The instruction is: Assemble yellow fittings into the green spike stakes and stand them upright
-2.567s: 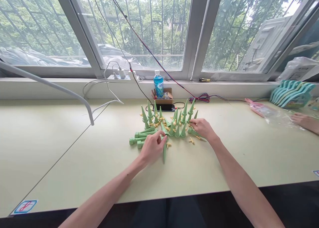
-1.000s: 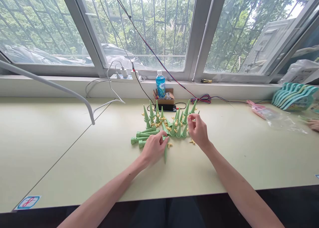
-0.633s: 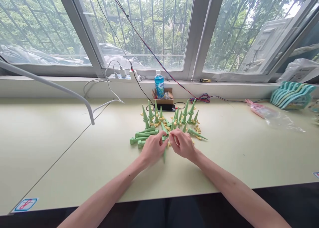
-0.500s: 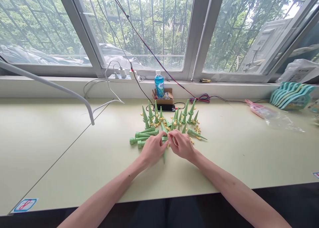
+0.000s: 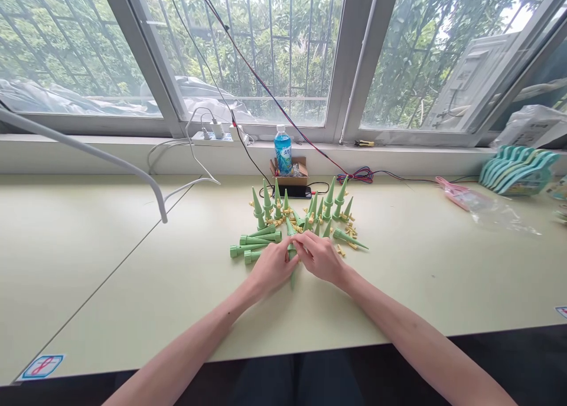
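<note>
My left hand [image 5: 270,267] grips a green cone-shaped spike [image 5: 292,271] whose tip points toward me on the pale green table [image 5: 133,288]. My right hand [image 5: 321,257] meets it at the spike's wide end, fingers pinched together on a small part I cannot make out. Just beyond my hands lies a cluster of green spikes [image 5: 328,202], some upright, some on their sides [image 5: 254,240], mixed with several small yellow fittings [image 5: 349,230].
A blue drink bottle [image 5: 282,150] stands at a small cardboard box [image 5: 290,172] by the window sill. Red and black cables [image 5: 358,174] trail across. A white curved tube [image 5: 88,152] arcs at left. Teal hangers [image 5: 516,168] and a plastic bag [image 5: 478,202] lie far right.
My right hand came back from the upright spikes at the right of the pile and joined my left hand at the held spike. The left hand stayed put.
</note>
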Available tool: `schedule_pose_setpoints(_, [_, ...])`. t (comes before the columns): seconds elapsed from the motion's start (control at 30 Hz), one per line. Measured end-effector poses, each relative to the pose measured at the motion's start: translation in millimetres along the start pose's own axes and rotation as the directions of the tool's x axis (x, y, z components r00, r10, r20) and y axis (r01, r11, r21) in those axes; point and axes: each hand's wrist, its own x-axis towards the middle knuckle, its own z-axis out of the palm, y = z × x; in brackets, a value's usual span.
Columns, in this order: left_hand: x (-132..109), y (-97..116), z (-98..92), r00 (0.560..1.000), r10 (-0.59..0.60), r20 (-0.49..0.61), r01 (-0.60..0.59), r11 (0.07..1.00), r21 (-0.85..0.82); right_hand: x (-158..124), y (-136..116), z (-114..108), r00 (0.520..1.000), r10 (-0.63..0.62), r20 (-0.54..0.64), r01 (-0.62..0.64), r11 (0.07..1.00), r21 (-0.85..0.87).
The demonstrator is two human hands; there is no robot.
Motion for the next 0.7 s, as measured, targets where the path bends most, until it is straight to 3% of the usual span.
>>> schedule_pose_setpoints(0.3, [0,0,-0.5,1.000,-0.010,-0.002,0.010,1.000,0.004,-1,5,2,0.997,0.071,0.006,-0.071,0.994,0.081])
schedule_pose_setpoints(0.7, [1,9,-6.1,0.980,0.064,-0.188,-0.093,0.984,-0.151,3,8,-3,0.974,0.207,-0.090,-0.191,0.969,0.154])
